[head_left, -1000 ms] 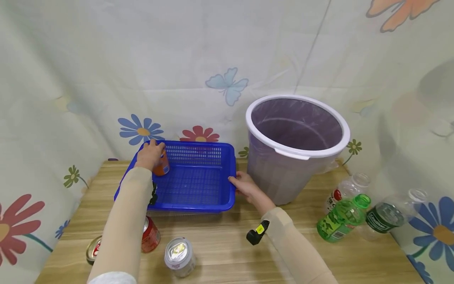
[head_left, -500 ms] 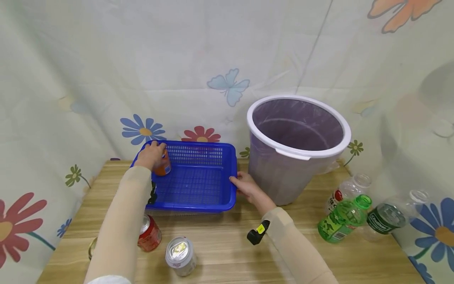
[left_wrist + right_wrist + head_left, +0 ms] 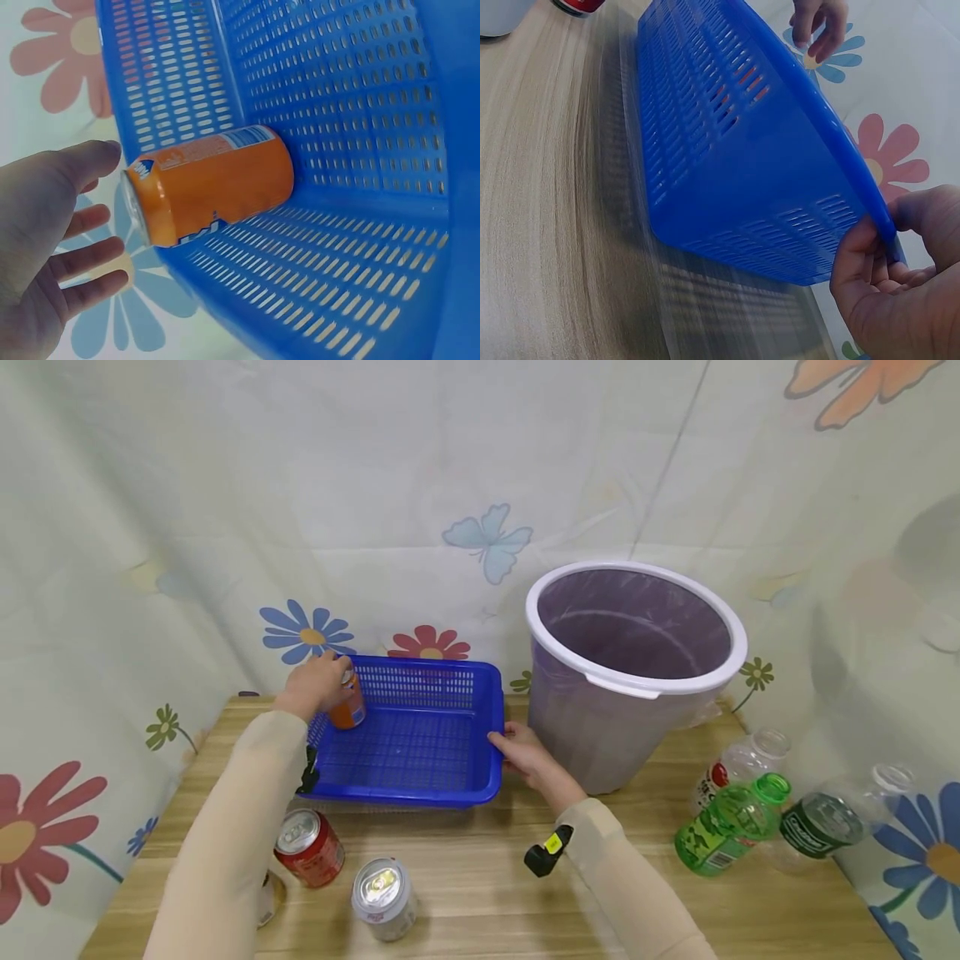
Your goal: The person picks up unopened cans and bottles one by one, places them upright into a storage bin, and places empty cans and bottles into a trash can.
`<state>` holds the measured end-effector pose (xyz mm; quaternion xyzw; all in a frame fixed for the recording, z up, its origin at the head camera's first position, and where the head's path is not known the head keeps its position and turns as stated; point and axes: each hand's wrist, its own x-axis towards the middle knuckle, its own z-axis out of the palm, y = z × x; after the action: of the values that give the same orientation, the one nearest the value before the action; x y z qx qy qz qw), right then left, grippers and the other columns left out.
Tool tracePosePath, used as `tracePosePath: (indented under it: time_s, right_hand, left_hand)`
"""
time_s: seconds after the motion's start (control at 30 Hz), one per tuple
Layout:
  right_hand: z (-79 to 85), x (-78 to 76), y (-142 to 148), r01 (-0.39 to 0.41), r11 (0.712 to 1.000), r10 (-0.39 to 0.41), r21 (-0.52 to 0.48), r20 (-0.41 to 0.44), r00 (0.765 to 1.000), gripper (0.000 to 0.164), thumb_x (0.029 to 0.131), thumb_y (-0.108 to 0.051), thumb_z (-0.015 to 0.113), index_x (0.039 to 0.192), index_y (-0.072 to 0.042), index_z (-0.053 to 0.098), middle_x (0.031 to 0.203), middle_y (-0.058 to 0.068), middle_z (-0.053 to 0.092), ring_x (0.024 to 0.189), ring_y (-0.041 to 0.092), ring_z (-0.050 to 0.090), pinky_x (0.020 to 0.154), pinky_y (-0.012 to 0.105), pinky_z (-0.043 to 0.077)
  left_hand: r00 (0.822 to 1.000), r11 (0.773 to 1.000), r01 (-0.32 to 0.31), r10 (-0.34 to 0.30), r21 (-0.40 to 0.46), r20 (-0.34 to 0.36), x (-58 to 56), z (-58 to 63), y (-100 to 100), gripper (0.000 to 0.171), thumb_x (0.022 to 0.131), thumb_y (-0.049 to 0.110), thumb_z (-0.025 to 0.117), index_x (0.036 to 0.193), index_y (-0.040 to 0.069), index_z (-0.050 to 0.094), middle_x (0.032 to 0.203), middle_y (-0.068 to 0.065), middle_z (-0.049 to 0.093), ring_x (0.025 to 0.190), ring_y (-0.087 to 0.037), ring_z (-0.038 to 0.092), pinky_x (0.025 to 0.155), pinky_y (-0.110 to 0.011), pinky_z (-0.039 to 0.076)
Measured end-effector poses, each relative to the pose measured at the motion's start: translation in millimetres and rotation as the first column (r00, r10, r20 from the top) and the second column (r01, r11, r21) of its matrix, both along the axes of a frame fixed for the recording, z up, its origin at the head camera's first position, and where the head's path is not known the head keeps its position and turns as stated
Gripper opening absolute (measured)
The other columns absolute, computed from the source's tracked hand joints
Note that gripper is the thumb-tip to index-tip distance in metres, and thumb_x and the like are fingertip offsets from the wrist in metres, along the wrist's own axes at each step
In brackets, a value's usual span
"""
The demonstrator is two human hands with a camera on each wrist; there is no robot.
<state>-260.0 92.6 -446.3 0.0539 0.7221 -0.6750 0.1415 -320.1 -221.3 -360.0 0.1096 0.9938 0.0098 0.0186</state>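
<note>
An orange soda can [image 3: 348,706] stands in the far left corner of a blue plastic basket [image 3: 420,752]. Just off the can's top is my left hand [image 3: 315,683]; in the left wrist view a gap separates its loosely spread fingers [image 3: 94,259] from the can. The basket's right rim is pinched by my right hand [image 3: 528,753], thumb on one side and curled fingers on the other, as the right wrist view shows. On the wooden table in front of the basket are a red can [image 3: 311,850] and a silver-topped can [image 3: 384,897].
A lidless purple-grey bin [image 3: 592,735] with a white rim stands right of the basket. Beyond it are a green bottle [image 3: 723,831] and two clear bottles, one with a dark green label [image 3: 817,822]. Another can [image 3: 270,897] is partly hidden by the left forearm.
My left hand has drawn back leftward from the orange can's top, so more of the can shows. The left forearm has shifted left, uncovering the red can. The right hand keeps its grip.
</note>
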Motion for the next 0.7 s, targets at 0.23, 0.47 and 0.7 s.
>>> tracePosePath:
  time_s: [0.23,0.47,0.7]
  right_hand:
    - [-0.1,-0.6,-0.3,-0.002,1.000,0.001,0.021,0.011,1.000,0.025,0.091,-0.011,0.050,0.111,0.005,0.047,0.107,0.026,0.058,0.073,0.017,0.060,0.060,0.027,0.050]
    - [0.3,-0.1,-0.2,0.005,1.000,-0.005,-0.001,-0.003,1.000,0.023,0.091,-0.009,0.049,0.109,0.005,0.047,0.103,0.024,0.060,0.070,0.016,0.060,0.058,0.025,0.050]
    - [-1.2,-0.4,0.0,-0.003,1.000,0.003,-0.009,0.001,1.000,0.024,0.090,-0.009,0.050,0.110,0.005,0.046,0.109,0.027,0.058,0.074,0.018,0.061,0.059,0.024,0.050]
  left_hand:
    - [0.999,0.999,0.052,-0.052,-0.005,-0.011,11.6,8.8,-2.3,0.036,0.089,0.026,0.055,0.114,0.001,0.057,0.112,-0.022,0.053,0.099,-0.040,0.054,0.078,-0.053,0.049]
    - [0.995,0.996,0.091,-0.091,-0.027,-0.027,22.8,15.4,-3.5,0.039,0.087,0.026,0.061,0.116,0.001,0.056,0.107,-0.021,0.056,0.095,-0.037,0.056,0.079,-0.051,0.049]
    - [0.989,0.988,0.133,-0.138,-0.078,-0.058,32.7,19.1,-6.3,0.041,0.085,0.024,0.063,0.117,0.000,0.056,0.107,-0.021,0.057,0.095,-0.037,0.056,0.081,-0.051,0.049]
